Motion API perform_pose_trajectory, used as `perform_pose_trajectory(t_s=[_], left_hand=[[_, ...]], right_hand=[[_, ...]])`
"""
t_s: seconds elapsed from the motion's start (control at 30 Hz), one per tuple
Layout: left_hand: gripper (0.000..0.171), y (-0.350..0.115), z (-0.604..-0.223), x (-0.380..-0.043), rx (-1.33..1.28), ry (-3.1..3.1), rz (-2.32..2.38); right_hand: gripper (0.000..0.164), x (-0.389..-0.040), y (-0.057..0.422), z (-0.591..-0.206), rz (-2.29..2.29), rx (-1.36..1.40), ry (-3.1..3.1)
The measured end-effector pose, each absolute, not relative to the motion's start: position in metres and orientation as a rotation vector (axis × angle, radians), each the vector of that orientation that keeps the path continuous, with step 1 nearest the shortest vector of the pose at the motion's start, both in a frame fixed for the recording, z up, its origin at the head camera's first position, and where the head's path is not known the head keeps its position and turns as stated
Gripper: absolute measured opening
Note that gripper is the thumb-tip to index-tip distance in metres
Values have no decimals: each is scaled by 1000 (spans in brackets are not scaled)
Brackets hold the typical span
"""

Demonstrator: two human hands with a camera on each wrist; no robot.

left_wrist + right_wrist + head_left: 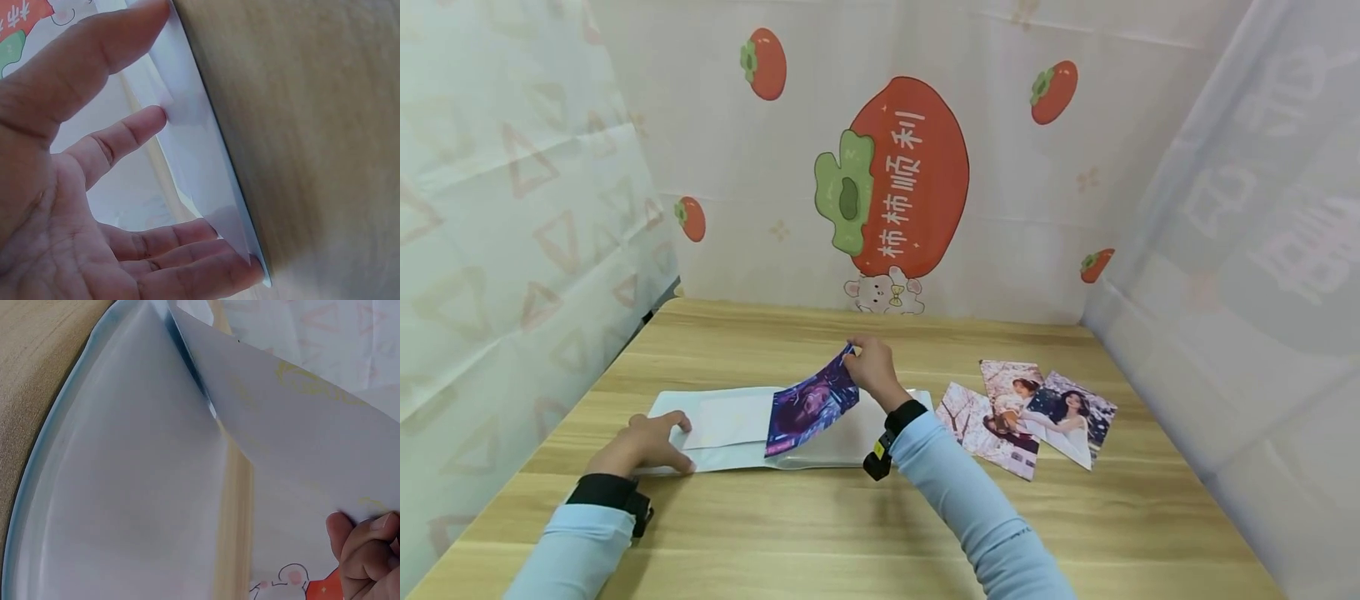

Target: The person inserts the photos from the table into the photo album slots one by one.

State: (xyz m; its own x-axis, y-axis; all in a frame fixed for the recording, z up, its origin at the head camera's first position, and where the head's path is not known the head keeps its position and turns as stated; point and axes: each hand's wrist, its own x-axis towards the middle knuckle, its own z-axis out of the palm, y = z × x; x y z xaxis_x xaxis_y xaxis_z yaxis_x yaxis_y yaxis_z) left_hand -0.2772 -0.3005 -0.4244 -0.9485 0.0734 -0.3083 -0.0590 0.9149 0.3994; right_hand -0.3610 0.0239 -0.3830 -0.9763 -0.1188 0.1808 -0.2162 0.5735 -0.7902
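Observation:
An open photo album (838, 448) with clear sleeves and pale blue edges lies flat on the table. My right hand (872, 368) pinches a purple and blue photo (816, 402) by its upper right corner. The photo bends upward over the right page, its lower left end down near the album's middle. In the right wrist view the photo's white back (294, 419) faces the camera, above the album page (131, 462). On the album's left page, my left hand (647, 442) rests with fingers spread; in the left wrist view its fingertips (153, 117) touch the page (200, 144).
To the right of the album, several overlapping photos of people among pink blossoms (992, 425) lie on the wooden table (820, 533). A white curtain with printed persimmons (917, 183) hangs behind the table, with more cloth at both sides.

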Motion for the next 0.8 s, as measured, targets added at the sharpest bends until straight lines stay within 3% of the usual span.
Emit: perform_pose_trajectory(t_s=[0.63, 0.73, 0.8], left_hand=[[70, -303, -424, -276, 30, 2768, 605], [70, -303, -424, -276, 28, 2768, 607], [70, -304, -424, -276, 23, 2767, 609]], right_hand=[[34, -360, 21, -393, 1398, 128, -2711], [30, -359, 22, -389, 1388, 124, -2746], [17, -358, 22, -386, 1392, 131, -2767]])
